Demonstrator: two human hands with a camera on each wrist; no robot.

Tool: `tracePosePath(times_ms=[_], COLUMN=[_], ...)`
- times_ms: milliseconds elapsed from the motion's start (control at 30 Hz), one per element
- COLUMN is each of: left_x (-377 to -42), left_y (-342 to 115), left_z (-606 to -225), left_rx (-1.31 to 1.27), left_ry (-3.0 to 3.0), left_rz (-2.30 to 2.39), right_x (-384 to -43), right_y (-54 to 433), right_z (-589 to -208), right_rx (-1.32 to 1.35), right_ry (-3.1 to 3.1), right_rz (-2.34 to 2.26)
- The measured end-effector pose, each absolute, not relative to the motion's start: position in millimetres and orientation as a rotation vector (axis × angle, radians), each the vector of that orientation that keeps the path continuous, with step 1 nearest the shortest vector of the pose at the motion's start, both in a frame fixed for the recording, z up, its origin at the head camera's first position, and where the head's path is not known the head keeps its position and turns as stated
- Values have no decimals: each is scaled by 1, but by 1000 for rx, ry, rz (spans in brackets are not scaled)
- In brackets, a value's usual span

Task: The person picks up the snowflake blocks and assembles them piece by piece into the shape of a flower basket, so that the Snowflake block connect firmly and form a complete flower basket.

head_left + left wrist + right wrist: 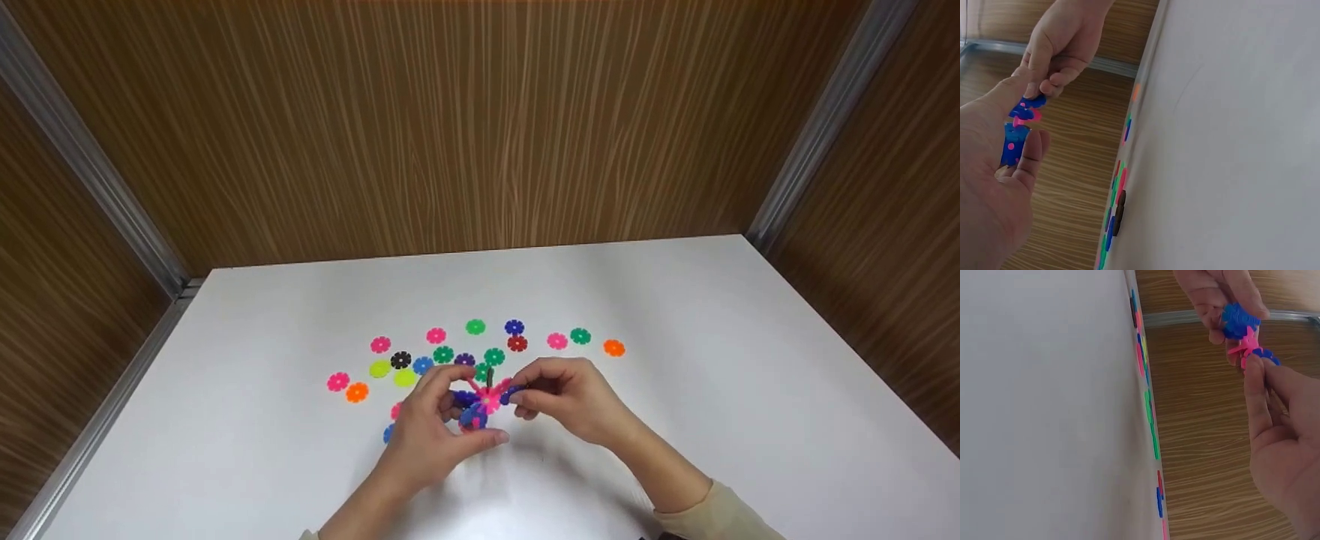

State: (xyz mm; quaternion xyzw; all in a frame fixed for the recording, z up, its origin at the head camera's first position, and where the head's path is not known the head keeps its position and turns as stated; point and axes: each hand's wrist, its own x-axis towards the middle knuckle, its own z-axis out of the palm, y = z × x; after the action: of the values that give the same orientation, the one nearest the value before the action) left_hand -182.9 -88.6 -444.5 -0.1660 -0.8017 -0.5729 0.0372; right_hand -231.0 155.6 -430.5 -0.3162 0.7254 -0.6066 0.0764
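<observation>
My left hand (427, 439) holds a small cluster of interlocked notched plastic discs (489, 402) above the white table, with its fingers and thumb curved round the left side. Pink pieces sit at the middle of this cluster, and blue discs (1238, 322) are joined at the side toward the left palm. On the other side, my right hand (574, 397) pinches a dark blue disc (508, 394) between thumb and index finger, right at the pink pieces. Fingers hide part of the cluster in every view.
Loose flower-shaped discs lie scattered on the white table (225, 405) beyond the hands, among them a black disc (401, 360), a red disc (517, 343) and an orange disc (614, 348) farthest right. Wood-grain panels (480, 135) stand around the table's back and sides.
</observation>
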Motion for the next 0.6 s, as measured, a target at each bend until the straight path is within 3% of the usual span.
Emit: tracePosePath(times_ms=[600], left_x=[-185], left_y=[-89], left_z=[-448], left_rx=[-642], left_ry=[-2267], left_rz=[-1929], right_x=[-232], right_y=[155], right_z=[-436], right_rx=[-995], right_ry=[2299], right_rz=[-1843])
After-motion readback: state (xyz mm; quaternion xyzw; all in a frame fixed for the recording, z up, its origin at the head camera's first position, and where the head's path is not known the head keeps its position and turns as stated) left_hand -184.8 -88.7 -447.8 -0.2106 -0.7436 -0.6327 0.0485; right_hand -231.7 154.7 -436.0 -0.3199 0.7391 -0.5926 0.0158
